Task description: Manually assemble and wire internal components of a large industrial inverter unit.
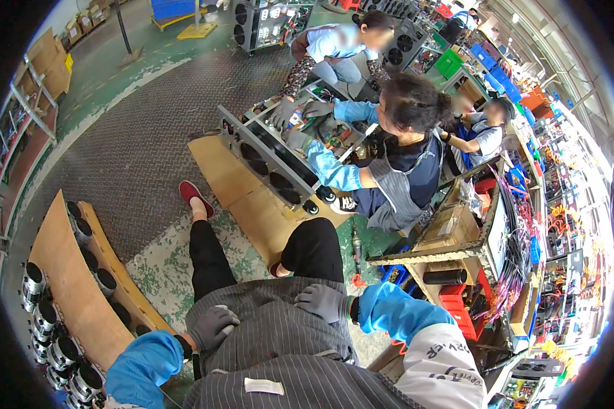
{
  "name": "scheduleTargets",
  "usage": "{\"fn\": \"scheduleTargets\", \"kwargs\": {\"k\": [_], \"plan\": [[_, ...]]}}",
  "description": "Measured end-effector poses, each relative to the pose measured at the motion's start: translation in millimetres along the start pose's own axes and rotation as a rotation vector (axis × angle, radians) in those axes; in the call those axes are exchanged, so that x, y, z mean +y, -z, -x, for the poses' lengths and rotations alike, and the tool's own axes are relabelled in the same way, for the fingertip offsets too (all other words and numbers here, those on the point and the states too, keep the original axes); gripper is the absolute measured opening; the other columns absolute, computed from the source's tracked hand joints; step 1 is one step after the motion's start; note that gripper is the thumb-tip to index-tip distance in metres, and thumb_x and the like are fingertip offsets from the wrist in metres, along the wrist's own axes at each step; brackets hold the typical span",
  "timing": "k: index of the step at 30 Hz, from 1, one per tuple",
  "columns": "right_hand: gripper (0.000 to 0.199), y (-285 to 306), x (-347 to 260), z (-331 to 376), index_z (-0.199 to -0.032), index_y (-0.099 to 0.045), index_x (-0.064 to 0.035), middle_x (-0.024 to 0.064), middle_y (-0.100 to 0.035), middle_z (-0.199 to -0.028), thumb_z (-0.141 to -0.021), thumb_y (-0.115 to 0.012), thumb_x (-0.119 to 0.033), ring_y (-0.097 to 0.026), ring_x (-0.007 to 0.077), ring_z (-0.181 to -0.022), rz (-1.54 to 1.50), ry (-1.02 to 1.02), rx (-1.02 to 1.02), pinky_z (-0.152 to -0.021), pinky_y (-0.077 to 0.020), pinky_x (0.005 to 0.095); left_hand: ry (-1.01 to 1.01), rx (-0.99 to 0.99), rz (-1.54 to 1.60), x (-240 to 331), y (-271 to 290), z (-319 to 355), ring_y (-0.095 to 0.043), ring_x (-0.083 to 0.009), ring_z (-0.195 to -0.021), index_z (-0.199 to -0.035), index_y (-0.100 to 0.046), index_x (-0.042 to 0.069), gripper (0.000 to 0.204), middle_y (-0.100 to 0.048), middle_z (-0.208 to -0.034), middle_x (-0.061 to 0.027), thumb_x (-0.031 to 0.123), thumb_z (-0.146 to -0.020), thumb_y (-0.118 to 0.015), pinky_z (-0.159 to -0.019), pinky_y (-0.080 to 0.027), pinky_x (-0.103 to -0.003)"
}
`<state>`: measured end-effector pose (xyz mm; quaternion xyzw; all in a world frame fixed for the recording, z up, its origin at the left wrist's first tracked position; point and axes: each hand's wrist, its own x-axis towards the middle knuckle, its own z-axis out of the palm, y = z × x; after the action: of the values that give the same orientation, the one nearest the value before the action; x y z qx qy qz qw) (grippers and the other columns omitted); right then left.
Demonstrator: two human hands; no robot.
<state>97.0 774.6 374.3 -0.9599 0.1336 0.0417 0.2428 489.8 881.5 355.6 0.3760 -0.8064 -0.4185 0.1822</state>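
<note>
My left hand (213, 328), in a grey glove, rests on the striped dark apron (259, 307) over my lap, its fingers loosely bent and holding nothing. My right hand (323, 302), gloved too, lies on the apron over my right thigh with its fingers out. Beyond my knees, a metal cabinet with round black fans (280, 183) lies on brown cardboard (242, 215). Its top side is open, and wires and parts show inside. Two co-workers bend over it with gloved hands in the cabinet, away from mine.
A power screwdriver (357, 249) with an orange coiled cord is on the floor by my right knee. At right stands a worn wooden cart (430, 255) with wires and red bins. Motor-like metal cylinders (44, 317) and plywood (82, 273) are at left. Another person (484, 136) sits behind.
</note>
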Motion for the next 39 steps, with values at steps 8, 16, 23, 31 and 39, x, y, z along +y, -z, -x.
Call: {"fn": "scheduleTargets", "kwargs": {"k": [8, 16, 23, 31, 39], "plan": [[0.055, -0.6, -0.1, -0.6, -0.122, -0.062, -0.0053, 0.0112, -0.062, -0.126, -0.069, -0.066, -0.022, -0.060, 0.0327, -0.114, -0.020, 0.008, 0.033, -0.097, -0.0493, 0.0452, -0.026, 0.008, 0.001, -2.3, -0.1, -0.7, -0.059, -0.0327, -0.111, -0.110, -0.065, 0.010, 0.020, -0.066, -0.113, -0.0106, 0.019, -0.094, -0.058, -0.107, -0.039, -0.047], [0.056, 4.5, -1.8, -1.0, -0.123, -0.061, -0.0053, 0.0111, -0.061, -0.127, -0.069, -0.066, -0.021, -0.060, 0.0327, -0.115, -0.010, 0.005, 0.009, -0.097, -0.0499, 0.0449, -0.028, 0.010, -0.006, 1.2, 2.4, -2.3, -0.058, -0.0327, -0.111, -0.109, -0.065, 0.010, 0.019, -0.066, -0.112, -0.0104, 0.018, -0.093, -0.058, -0.107, -0.039, -0.047], [0.057, 3.0, -1.6, -0.7, -0.123, -0.063, -0.0048, 0.0110, -0.061, -0.126, -0.068, -0.069, -0.019, -0.060, 0.0315, -0.113, -0.003, -0.001, 0.005, -0.096, -0.0496, 0.0432, -0.021, 0.005, -0.005, 0.4, 1.1, -1.4, -0.058, -0.0326, -0.111, -0.110, -0.065, 0.010, 0.020, -0.066, -0.113, -0.0103, 0.019, -0.093, -0.058, -0.107, -0.038, -0.047], [0.057, 2.6, -1.7, -1.5, -0.122, -0.064, -0.0047, 0.0107, -0.060, -0.125, -0.066, -0.070, -0.018, -0.060, 0.0308, -0.111, 0.019, 0.001, 0.006, -0.095, -0.0493, 0.0424, -0.023, 0.010, 0.000, -0.2, 1.2, -1.5, -0.058, -0.0336, -0.111, -0.109, -0.065, 0.010, 0.021, -0.066, -0.112, -0.0104, 0.020, -0.093, -0.058, -0.106, -0.039, -0.047], [0.056, 2.9, -1.6, -1.5, -0.120, -0.065, -0.0041, 0.0110, -0.061, -0.124, -0.067, -0.070, -0.019, -0.060, 0.0308, -0.109, 0.003, 0.010, 0.033, -0.094, -0.0495, 0.0415, -0.023, 0.013, 0.008, -4.4, -2.3, -0.5, -0.058, -0.0343, -0.111, -0.109, -0.065, 0.010, 0.021, -0.066, -0.112, -0.0109, 0.020, -0.092, -0.058, -0.104, -0.040, -0.047]]}}
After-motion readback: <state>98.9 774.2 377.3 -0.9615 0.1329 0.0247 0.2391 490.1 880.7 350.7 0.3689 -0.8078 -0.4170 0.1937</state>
